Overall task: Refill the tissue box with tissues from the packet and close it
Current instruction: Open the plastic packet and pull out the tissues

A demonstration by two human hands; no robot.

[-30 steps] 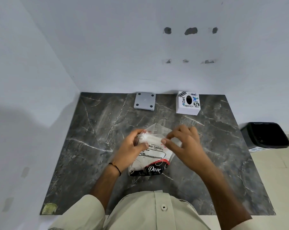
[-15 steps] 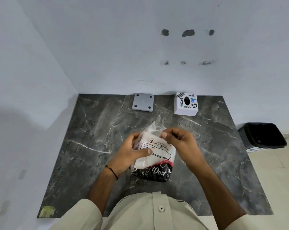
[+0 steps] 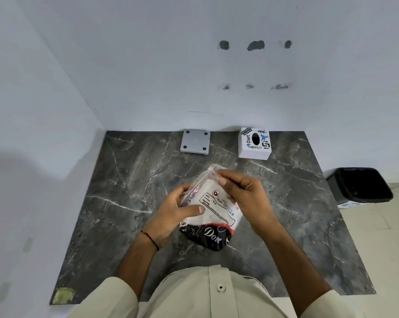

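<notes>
Packet of tissues point(image 3: 213, 212) now lifted clear of the dark marble table point(image 3: 116, 203) and tilted, open end up and away, black printed end low and toward the body; a second ago lying flatter on the table. Gripped round its near-left side by the left hand point(image 3: 173, 216), thumb pressed across the label. Top corner of the clear wrap pinched by the right hand point(image 3: 246, 193), fingertips closed on the plastic where earlier merely spread over it. Likely meaning: opening being widened, tissues about to come out; nothing drawn out yet, box untouched.

Tissue box point(image 3: 254, 143) well apart at the far edge of the table, white with stickers, dark oval slot on top. Grey square base plate point(image 3: 195, 141) to its left, upside down with four feet showing, probably the box's removable bottom.

Hard to tell: whether the wrap is already torn open, hidden behind the right hand's fingers. Inside of the box unseen. Black bin point(image 3: 360, 185) on the floor at right.
</notes>
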